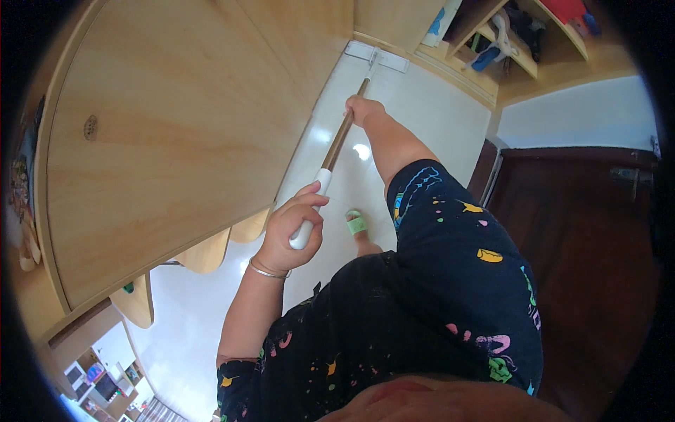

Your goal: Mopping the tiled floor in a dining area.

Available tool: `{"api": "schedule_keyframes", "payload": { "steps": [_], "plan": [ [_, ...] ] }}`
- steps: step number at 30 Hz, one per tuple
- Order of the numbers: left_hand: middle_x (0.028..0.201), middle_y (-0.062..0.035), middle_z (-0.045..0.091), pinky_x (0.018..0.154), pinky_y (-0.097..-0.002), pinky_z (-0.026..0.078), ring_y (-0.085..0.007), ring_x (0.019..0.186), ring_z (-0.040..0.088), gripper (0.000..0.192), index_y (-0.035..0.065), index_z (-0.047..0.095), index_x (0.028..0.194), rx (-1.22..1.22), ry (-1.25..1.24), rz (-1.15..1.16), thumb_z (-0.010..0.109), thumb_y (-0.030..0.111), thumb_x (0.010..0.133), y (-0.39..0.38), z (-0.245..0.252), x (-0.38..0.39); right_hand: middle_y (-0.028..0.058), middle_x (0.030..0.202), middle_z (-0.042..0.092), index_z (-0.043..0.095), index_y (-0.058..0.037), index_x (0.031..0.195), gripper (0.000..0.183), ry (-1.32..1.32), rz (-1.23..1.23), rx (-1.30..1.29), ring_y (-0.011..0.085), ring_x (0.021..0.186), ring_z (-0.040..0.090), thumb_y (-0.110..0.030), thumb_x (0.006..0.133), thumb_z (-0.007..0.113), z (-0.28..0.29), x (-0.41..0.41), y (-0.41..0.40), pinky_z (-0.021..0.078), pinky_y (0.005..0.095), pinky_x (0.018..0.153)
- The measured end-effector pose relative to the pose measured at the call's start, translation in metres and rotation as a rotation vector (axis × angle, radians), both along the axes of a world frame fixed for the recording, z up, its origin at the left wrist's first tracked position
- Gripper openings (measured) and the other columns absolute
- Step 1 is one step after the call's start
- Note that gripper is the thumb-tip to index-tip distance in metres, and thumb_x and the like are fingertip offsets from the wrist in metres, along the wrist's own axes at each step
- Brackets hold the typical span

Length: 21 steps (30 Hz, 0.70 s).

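A flat mop with a white grip and a gold-brown pole [338, 141] slants away from me across the pale floor. My left hand [292, 227], a silver bangle at its wrist, is wrapped around the white grip [322, 182] near its rounded end. Farther down, my right hand [364, 109] grips the pole with the arm stretched out. The white rectangular mop head [393, 61] lies flat on the floor in the corner, close to the base of the wooden cabinetry.
A large wooden panel [174, 132] rises along the left, with rounded shelves [203, 253] at its lower edge. Open cubbies [519, 53] hold items at upper right. A dark brown door [580, 237] stands at right. My foot wears a green slipper [356, 221] on the glossy floor [437, 100].
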State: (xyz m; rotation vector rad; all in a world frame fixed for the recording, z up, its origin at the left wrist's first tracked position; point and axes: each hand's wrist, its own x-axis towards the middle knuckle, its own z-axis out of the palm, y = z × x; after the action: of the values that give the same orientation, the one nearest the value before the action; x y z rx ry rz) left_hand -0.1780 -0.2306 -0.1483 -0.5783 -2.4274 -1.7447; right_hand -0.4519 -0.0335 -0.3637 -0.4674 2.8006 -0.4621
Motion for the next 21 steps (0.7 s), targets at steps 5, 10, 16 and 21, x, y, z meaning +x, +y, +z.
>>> {"api": "schedule_keyframes", "payload": {
  "steps": [5,10,16,21],
  "plan": [
    [0.1,-0.0142,0.062,0.093,-0.0398,0.047,-0.0381,0.111,0.057,0.022,0.0064,0.056,0.082,-0.016,-0.017,-0.088,0.062,-0.008,0.067,0.025,-0.016,0.017,0.0029,0.108,0.059,0.059,-0.0186,0.097,0.017,0.035,0.082,0.014,0.0263,0.1,0.061,-0.031,0.086,0.062,-0.014,0.008,0.024,0.0514,0.0382,0.079],
    [0.097,-0.0125,0.063,0.09,-0.0411,0.05,-0.0355,0.107,0.06,0.024,0.0065,0.055,0.082,-0.133,0.003,-0.156,0.069,-0.007,0.068,0.033,-0.002,0.017,0.0032,0.098,0.059,0.053,-0.0156,0.087,0.017,0.016,-0.015,-0.263,0.0287,0.091,0.062,-0.029,0.085,0.063,-0.015,0.033,0.047,0.0507,0.0377,0.075],
    [0.093,-0.0108,0.065,0.092,-0.0435,0.048,-0.0323,0.102,0.063,0.02,0.0077,0.057,0.078,-0.221,0.062,-0.131,0.071,0.001,0.065,0.021,0.017,0.022,0.0063,0.101,0.058,0.054,-0.0151,0.089,0.016,-0.12,-0.059,-0.25,0.0305,0.093,0.061,-0.028,0.085,0.062,-0.01,0.07,0.045,0.0497,0.0389,0.078],
    [0.081,-0.0091,0.064,0.096,-0.0464,0.043,-0.0289,0.09,0.066,0.018,0.0086,0.057,0.072,-0.059,0.092,-0.071,0.073,0.015,0.069,0.002,0.044,0.014,0.009,0.1,0.058,0.054,-0.0149,0.091,0.023,-0.151,0.046,-0.125,0.0312,0.088,0.061,-0.036,0.086,0.063,-0.012,0.078,0.031,0.0493,0.0383,0.076]
  ]
}}
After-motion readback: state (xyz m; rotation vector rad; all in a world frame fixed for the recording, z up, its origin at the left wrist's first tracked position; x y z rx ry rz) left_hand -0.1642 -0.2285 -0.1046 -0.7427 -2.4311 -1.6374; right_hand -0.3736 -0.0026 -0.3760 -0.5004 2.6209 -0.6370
